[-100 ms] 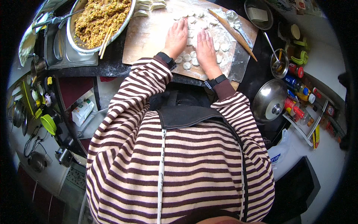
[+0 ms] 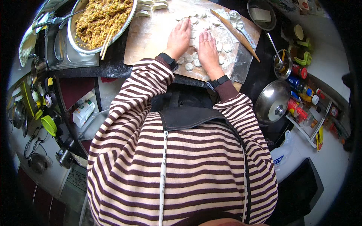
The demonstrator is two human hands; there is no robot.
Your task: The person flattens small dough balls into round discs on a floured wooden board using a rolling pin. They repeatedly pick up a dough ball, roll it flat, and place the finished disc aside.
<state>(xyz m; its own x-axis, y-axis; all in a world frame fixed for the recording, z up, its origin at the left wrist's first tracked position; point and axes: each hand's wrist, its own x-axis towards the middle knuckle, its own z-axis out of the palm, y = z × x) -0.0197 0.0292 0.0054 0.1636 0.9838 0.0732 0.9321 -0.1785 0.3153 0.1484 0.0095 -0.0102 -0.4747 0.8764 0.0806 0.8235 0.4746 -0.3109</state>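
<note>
Several small floured dough pieces (image 2: 189, 66) lie scattered over a wooden board (image 2: 137, 49) dusted with flour. My left hand (image 2: 179, 38) rests flat among them, palm down, with its fingers stretched away from me. Beside it, my right hand (image 2: 207, 52) also lies palm down over the dough pieces, fingers extended. Neither hand grips anything; whatever is beneath the palms is hidden. A rolling pin (image 2: 235, 34) lies slanted to the right of the dough, next to a floury spoon or scoop (image 2: 245, 35). Shaped dumplings (image 2: 152, 5) sit in rows at the board's far left.
Left of the board stands a large metal bowl (image 2: 71, 34) of minced filling, chopsticks (image 2: 107, 43) across its rim. To the right are a metal bowl (image 2: 266, 24), a small pot with a ladle (image 2: 279, 66), a steel lid (image 2: 269, 101) and several bottles (image 2: 301, 88).
</note>
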